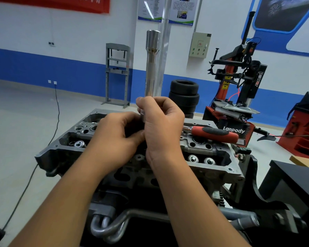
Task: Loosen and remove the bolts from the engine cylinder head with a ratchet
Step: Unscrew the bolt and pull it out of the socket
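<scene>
Cylinder head (209, 154): grey casting on a stand, valve springs visible in its wells; landmark for all entries.

Left hand (114, 138): above the head's middle, fingers curled toward the base of the tool; whether they pinch anything cannot be told, as the fingertips are hidden.

Long socket extension (151, 68): bright metal, upright, wide end uppermost, standing above the head's middle; its lower end runs down into the right hand.

Right hand (161, 125): just right of the left hand, touching it, fingers (144, 104) wrapped round the extension's lower end.

Ratchet (214, 132): red-and-black handle, lying on the head's far right edge, apart from both hands.
</scene>
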{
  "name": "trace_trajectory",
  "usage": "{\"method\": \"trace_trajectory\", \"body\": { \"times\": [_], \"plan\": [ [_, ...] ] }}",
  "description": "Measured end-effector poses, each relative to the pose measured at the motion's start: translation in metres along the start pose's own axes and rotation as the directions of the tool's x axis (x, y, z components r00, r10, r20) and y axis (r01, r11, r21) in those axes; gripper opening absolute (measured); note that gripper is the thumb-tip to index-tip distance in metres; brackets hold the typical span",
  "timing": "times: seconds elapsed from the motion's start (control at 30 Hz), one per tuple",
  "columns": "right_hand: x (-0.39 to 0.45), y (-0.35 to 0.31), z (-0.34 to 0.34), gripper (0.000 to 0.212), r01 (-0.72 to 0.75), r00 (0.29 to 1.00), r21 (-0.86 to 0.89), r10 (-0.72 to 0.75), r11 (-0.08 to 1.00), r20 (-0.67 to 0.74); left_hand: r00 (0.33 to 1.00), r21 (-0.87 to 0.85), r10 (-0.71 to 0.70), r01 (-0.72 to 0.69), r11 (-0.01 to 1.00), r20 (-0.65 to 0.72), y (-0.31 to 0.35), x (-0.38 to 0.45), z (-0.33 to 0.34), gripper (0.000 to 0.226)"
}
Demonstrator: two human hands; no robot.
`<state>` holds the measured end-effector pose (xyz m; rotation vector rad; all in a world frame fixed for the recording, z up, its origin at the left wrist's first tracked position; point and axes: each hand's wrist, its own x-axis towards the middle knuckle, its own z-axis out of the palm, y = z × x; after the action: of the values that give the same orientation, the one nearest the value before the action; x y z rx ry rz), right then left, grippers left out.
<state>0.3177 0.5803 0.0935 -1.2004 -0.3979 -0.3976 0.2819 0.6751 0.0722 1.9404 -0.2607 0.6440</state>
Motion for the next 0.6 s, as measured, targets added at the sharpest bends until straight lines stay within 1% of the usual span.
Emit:
{"method": "trace_trajectory", "body": {
  "times": [0.07,0.1,0.13,0.17,0.23,0.27,0.3,0.33,0.4,0.43,0.47,0.5,0.57,0.6],
  "plan": [
    [0.0000,0.0001,-0.0006,0.010,0.010,1.000,-0.005,-0.010,1.000,0.005,0.992,0.076,-0.015,0.024,0.997,-0.123,0.0020,-0.0014,0.0034,0.022],
    [0.0000,-0.0001,-0.0008,0.009,0.011,1.000,-0.004,-0.011,1.000,0.007,0.987,0.089,-0.025,0.039,0.995,-0.160,0.0032,-0.0019,0.0037,0.024],
    [0.0000,-0.0003,-0.0007,0.009,0.010,1.000,-0.003,-0.010,1.000,0.009,0.988,0.092,-0.029,0.043,0.995,-0.153,0.0036,-0.0020,0.0030,0.025],
    [-0.0001,-0.0006,-0.0005,0.010,0.007,1.000,-0.002,-0.007,1.000,0.010,0.994,0.079,-0.030,0.039,0.996,-0.101,0.0039,-0.0016,0.0018,0.025],
    [0.0000,-0.0008,-0.0001,0.012,-0.003,1.000,0.004,0.003,1.000,0.004,0.999,0.028,-0.026,0.025,0.999,0.031,0.0027,0.0003,-0.0006,0.016],
    [0.0002,-0.0007,-0.0002,0.012,-0.005,1.000,0.005,0.005,1.000,0.000,0.997,0.009,-0.020,0.019,1.000,0.070,0.0022,0.0008,-0.0013,0.015],
    [0.0003,-0.0007,-0.0003,0.013,-0.004,1.000,0.005,0.004,1.000,-0.001,0.997,0.009,-0.014,0.014,1.000,0.075,0.0020,0.0009,-0.0012,0.018],
    [0.0004,-0.0005,-0.0005,0.013,-0.002,1.000,0.002,0.002,1.000,0.002,0.998,0.022,-0.008,0.006,1.000,0.056,0.0012,0.0012,0.0000,0.020],
    [0.0001,-0.0001,-0.0011,0.012,0.003,1.000,-0.005,-0.003,1.000,0.010,0.999,0.104,-0.007,0.012,0.995,-0.049,0.0025,0.0008,0.0041,0.017],
    [-0.0001,-0.0001,-0.0014,0.012,0.004,1.000,-0.008,-0.004,1.000,0.012,0.995,0.146,-0.013,0.028,0.989,-0.104,0.0040,-0.0003,0.0055,0.020],
    [-0.0002,-0.0001,-0.0015,0.011,0.005,1.000,-0.008,-0.005,1.000,0.013,0.992,0.156,-0.016,0.036,0.987,-0.129,0.0046,-0.0010,0.0053,0.022],
    [-0.0004,-0.0003,-0.0016,0.011,0.004,1.000,-0.008,-0.003,1.000,0.012,0.994,0.139,-0.020,0.035,0.990,-0.108,0.0050,-0.0011,0.0045,0.021],
    [-0.0002,-0.0008,-0.0012,0.011,-0.002,1.000,-0.007,0.002,1.000,0.003,1.000,0.039,-0.022,0.022,0.999,0.011,0.0034,-0.0007,0.0015,0.017],
    [-0.0001,-0.0011,-0.0010,0.011,-0.004,1.000,-0.003,0.004,1.000,-0.002,0.998,0.002,-0.024,0.024,1.000,0.059,0.0031,-0.0008,-0.0001,0.020]
  ]
}}
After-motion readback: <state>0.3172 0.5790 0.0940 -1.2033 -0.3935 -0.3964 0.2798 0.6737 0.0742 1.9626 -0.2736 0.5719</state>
